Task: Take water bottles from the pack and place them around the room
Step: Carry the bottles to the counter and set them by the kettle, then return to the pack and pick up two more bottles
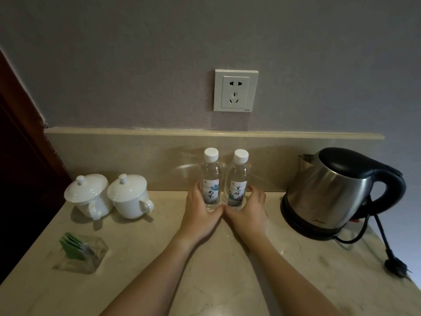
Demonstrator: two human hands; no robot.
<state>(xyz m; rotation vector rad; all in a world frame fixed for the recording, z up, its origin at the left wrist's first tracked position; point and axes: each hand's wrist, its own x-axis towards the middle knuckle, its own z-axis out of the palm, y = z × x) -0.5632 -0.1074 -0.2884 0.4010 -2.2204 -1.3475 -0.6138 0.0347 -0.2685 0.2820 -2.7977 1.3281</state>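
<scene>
Gripping two clear, white-capped bottles, left bottle (210, 179) and right bottle (237, 181), upright on the marble desk (159, 258). Left hand (200, 215) and right hand (247, 215) curl around their bases. Fingers mostly hidden behind.

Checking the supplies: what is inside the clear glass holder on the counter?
The clear glass holder holds a row of green paper sachets standing on edge. Their print and exact count cannot be made out.

bottle bases (210, 205) behind thumbs, fingers hidden
</scene>
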